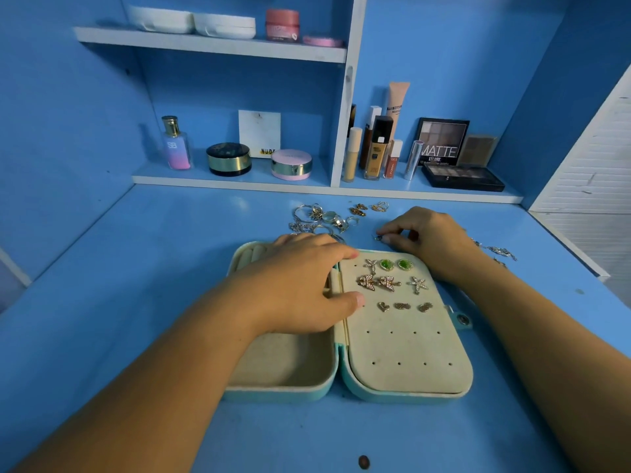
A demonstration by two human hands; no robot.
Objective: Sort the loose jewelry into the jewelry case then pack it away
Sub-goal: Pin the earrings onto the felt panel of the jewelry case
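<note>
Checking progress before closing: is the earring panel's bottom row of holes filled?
No, the earring panel holds earrings only in its upper rows; the bottom holes are bare.

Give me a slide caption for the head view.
Left hand steadies open jewelry case; right hand pinches a small earring.

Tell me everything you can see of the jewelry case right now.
The jewelry case lies open flat on the blue desk: teal shell, cream velvety lining. Its right panel holds nine earrings in three rows, with empty holes below. The left half is a bare tray. The left hand rests across it.
</note>
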